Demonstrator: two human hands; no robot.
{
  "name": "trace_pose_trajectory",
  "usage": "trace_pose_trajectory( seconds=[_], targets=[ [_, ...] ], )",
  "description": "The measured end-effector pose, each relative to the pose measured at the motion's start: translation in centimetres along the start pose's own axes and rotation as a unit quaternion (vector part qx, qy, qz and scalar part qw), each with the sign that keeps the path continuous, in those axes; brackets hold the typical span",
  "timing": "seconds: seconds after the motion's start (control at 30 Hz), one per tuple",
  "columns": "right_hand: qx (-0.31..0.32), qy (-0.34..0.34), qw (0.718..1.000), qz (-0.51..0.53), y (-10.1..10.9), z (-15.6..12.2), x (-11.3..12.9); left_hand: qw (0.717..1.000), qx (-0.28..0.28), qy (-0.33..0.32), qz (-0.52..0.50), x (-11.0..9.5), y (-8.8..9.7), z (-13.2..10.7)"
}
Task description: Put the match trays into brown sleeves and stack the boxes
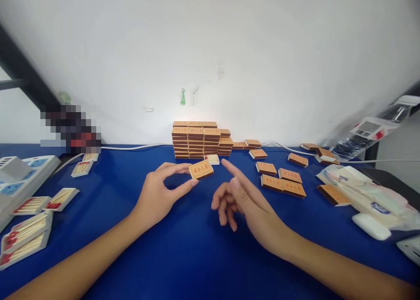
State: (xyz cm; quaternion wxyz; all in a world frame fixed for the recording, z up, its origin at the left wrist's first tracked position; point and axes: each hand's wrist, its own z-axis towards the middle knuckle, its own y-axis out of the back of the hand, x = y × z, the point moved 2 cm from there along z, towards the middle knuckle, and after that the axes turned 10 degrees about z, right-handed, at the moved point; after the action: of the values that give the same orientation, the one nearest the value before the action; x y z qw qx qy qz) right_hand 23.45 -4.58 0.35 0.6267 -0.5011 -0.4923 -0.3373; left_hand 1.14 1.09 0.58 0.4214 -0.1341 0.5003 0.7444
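Observation:
My left hand (159, 188) grips an orange matchbox (201, 170) between thumb and fingers, over the blue table. Just behind that box's upper right edge shows a white inner tray of matches (212, 160); whether the two touch, I cannot tell. My right hand (244, 201) is apart from the box, to its right, and holds nothing. Its index finger stretches toward the tray while the other fingers curl loosely. Beyond both hands, a stack of matchboxes (196, 138) stands against the wall, lower on its right side.
Several loose matchboxes (272, 182) lie to the right, near a tissue pack (370, 195), a white case (371, 226) and a plastic bottle (370, 129). On the left are match-filled trays (29, 234) and a power strip (29, 177). A white cable (138, 147) runs along the wall.

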Motion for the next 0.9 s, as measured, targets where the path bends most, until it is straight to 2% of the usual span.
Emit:
trace_pose_trajectory(
  seconds=[0.07,0.1,0.13,0.23,0.3,0.43,0.57,0.63,0.7,0.77,0.9],
  targets=[
    [-0.076,0.044,0.996,-0.003,0.4,0.1,0.2,1.000,-0.004,0.003,0.001,0.0,0.0,0.0],
    [-0.090,0.051,0.995,-0.005,0.4,0.1,0.2,1.000,-0.005,0.005,0.001,-0.1,0.0,-0.1],
    [-0.079,0.043,0.996,-0.005,0.4,0.1,0.2,1.000,-0.007,0.005,0.000,-0.1,0.0,-0.1],
    [0.031,-0.021,0.999,-0.002,-0.2,0.0,0.1,1.000,-0.011,0.000,-0.005,-0.1,0.1,-0.1],
    [0.046,-0.025,0.999,-0.014,-0.2,0.1,0.0,1.000,-0.005,-0.002,-0.009,-0.1,0.1,0.0],
    [-0.034,0.069,0.988,-0.134,1.4,1.1,0.3,0.999,0.024,-0.007,-0.019,-0.2,-0.1,0.0],
    [0.026,0.138,0.949,-0.282,2.5,1.8,0.5,0.996,0.074,-0.028,-0.034,-0.6,-0.4,-0.3],
    [0.048,0.148,0.938,-0.311,2.8,2.0,0.8,0.995,0.091,-0.029,-0.037,-0.7,-0.5,-0.4],
    [0.044,0.162,0.928,-0.332,3.1,2.4,1.2,0.994,0.103,-0.021,-0.034,-0.6,-0.5,-0.5],
    [0.004,0.186,0.915,-0.358,4.0,3.3,2.1,0.994,0.106,-0.012,-0.018,-0.3,-0.5,-0.4],
    [-0.165,0.219,0.867,-0.415,7.9,6.6,4.7,0.994,0.100,-0.040,0.033,0.4,-0.3,-0.2]
  ],
)
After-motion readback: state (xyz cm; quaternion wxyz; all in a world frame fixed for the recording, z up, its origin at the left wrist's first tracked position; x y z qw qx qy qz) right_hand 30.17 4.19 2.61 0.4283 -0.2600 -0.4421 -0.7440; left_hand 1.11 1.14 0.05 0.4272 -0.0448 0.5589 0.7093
